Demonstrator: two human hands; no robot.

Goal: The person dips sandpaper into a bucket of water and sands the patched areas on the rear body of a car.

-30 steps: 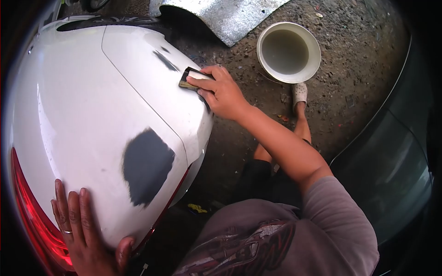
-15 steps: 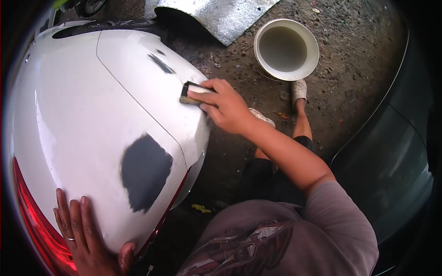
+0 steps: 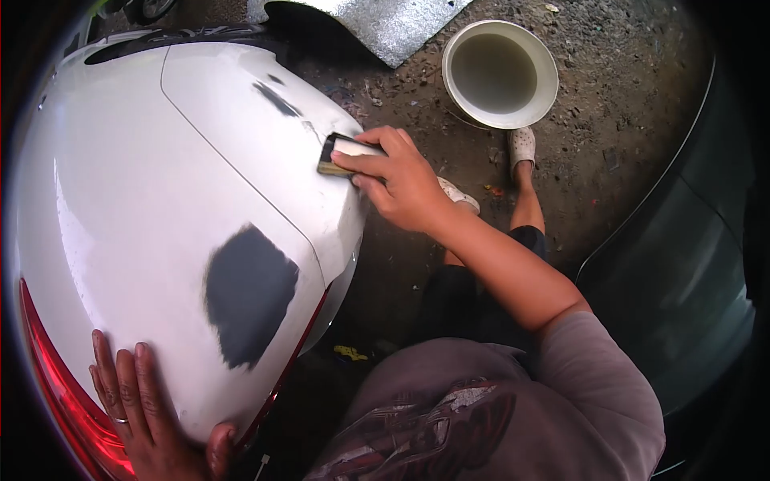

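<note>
My right hand grips a small sanding block, dark with a pale top, pressed on the curved edge of a white car body. Thin dark grey marks lie on the panel just beyond the block. Flat on the white surface at the lower left rests my left hand, fingers spread, a ring on one of them, beside the red tail light. Between the two hands is a large dark grey patch.
A white bucket of cloudy water stands on the rough ground at the upper right. Near the top lies a silvery sheet. A dark car panel borders the right side. My feet in pale clogs are below the bucket.
The block and my right hand moved down along the edge, then slightly back up. My left hand stays on the panel. The whole view has shifted a little.
</note>
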